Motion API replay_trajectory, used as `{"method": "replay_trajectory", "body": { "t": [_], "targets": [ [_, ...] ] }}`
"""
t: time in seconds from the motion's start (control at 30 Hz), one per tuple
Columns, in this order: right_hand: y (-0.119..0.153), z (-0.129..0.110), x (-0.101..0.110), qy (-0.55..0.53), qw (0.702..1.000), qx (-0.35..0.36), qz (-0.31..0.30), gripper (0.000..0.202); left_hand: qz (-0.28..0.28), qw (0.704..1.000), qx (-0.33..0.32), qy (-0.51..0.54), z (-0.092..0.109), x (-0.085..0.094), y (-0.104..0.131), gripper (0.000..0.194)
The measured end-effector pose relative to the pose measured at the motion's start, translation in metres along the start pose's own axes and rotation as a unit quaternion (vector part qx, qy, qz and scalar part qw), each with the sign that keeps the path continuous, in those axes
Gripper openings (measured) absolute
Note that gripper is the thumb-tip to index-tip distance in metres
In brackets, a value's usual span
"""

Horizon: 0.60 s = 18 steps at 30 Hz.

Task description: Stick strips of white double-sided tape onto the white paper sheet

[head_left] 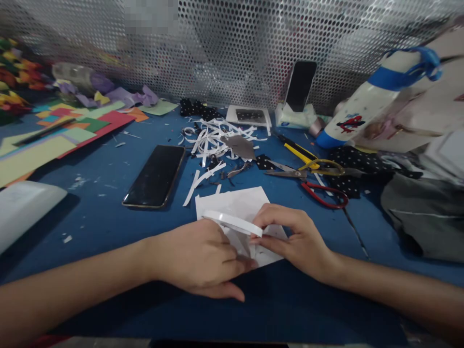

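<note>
A white sheet of paper (pixel 235 200) lies at a slant on the table in front of me. My left hand (pixel 203 256) rests over its lower left part, fingers bent and partly hidden, thumb held apart. Between thumb and fingers, my right hand (pixel 293 237) pinches one end of a glossy, curved white strip (pixel 234 222). That strip arches above the sheet, its far end beside the knuckles of my left hand; I cannot tell whether it touches the paper.
White paper scraps (pixel 213 137) are heaped behind the sheet. A dark phone (pixel 155 176) lies to their left, near coloured papers (pixel 90 128). On the right are scissors (pixel 290 172), a yellow cutter (pixel 299 152), grey cloth (pixel 424 212) and a bottle (pixel 366 106). Another phone (pixel 300 87) stands behind.
</note>
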State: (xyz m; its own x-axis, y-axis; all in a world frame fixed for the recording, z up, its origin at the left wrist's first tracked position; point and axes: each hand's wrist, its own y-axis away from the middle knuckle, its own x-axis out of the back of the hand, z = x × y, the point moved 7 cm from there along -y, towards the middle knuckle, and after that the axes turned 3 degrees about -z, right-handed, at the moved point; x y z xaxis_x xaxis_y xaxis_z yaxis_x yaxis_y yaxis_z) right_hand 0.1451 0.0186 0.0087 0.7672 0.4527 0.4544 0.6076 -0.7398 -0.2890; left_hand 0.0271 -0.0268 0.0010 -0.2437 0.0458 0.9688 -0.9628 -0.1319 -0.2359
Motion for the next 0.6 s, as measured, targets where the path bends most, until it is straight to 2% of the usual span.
{"method": "replay_trajectory", "body": {
  "t": [0.07, 0.13, 0.2, 0.27, 0.37, 0.47, 0.6],
  "targets": [
    [-0.002, -0.006, 0.005, 0.058, 0.998, 0.031, 0.018, 0.013, -0.024, 1.0, 0.007, 0.003, -0.002, -0.003, 0.001, 0.044],
    [-0.004, -0.011, 0.016, 0.109, 0.991, 0.052, 0.064, 0.015, -0.034, 0.999, 0.016, 0.01, -0.004, -0.003, 0.001, 0.042],
    [-0.007, -0.01, 0.026, 0.106, 0.988, 0.048, 0.105, 0.015, -0.033, 0.999, 0.018, 0.022, -0.004, -0.002, 0.001, 0.039],
    [-0.009, -0.006, 0.032, 0.061, 0.991, 0.036, 0.117, 0.014, -0.027, 0.999, 0.019, 0.032, -0.004, 0.001, 0.001, 0.038],
    [-0.016, -0.003, 0.029, 0.023, 0.994, 0.037, 0.1, 0.014, -0.008, 0.999, 0.016, 0.035, -0.003, 0.005, 0.0, 0.037],
    [-0.028, -0.003, 0.023, 0.046, 0.995, 0.048, 0.08, 0.02, -0.004, 0.999, 0.01, 0.031, -0.002, 0.005, 0.0, 0.036],
    [-0.05, 0.004, 0.008, 0.091, 0.994, 0.053, 0.004, 0.027, -0.018, 0.999, 0.017, 0.031, -0.002, 0.002, 0.002, 0.037]
  ]
}}
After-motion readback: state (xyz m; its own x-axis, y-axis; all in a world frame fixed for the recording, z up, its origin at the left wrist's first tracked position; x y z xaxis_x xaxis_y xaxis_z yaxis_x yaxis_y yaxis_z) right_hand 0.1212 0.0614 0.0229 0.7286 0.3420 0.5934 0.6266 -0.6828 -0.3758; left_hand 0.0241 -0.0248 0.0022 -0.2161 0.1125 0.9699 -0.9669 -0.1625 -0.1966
